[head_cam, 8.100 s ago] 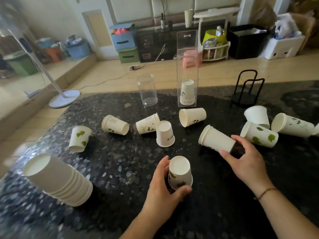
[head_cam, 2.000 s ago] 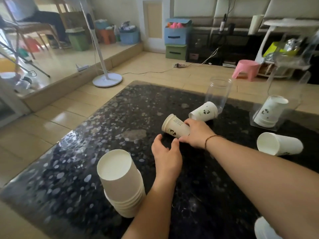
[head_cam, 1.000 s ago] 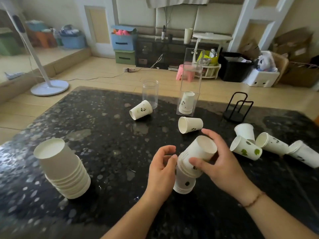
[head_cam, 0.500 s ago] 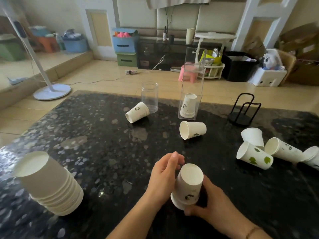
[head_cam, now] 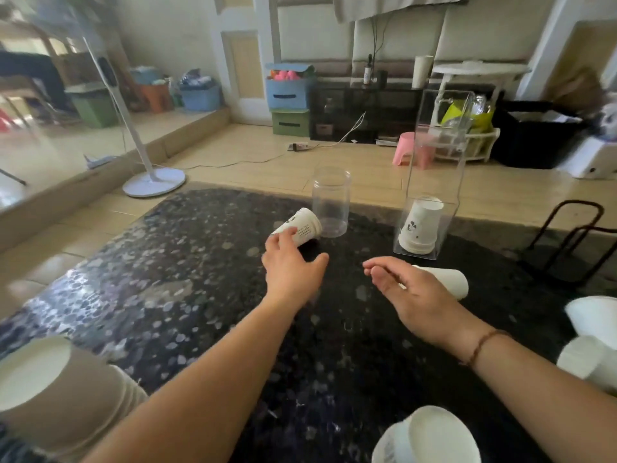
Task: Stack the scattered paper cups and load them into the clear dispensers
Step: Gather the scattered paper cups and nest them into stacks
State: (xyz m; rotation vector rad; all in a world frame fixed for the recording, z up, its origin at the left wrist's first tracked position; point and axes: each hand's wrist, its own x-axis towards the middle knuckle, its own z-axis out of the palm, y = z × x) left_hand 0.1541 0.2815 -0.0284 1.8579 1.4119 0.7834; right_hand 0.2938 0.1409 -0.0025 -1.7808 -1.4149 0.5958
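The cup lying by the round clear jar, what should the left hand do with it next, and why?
Probably close the left hand around the tipped cup and lift it. Its fingers already reach that cup's near side, the cup lies on its side beside the round clear jar, and both hands are empty, the right hand open too.

I'm making out no legible text anywhere. The tipped paper cup [head_cam: 300, 226] is carrying rows of tiny print, too blurred to read, and the stacked cups in the square dispenser [head_cam: 421, 225] are showing only dark marks.
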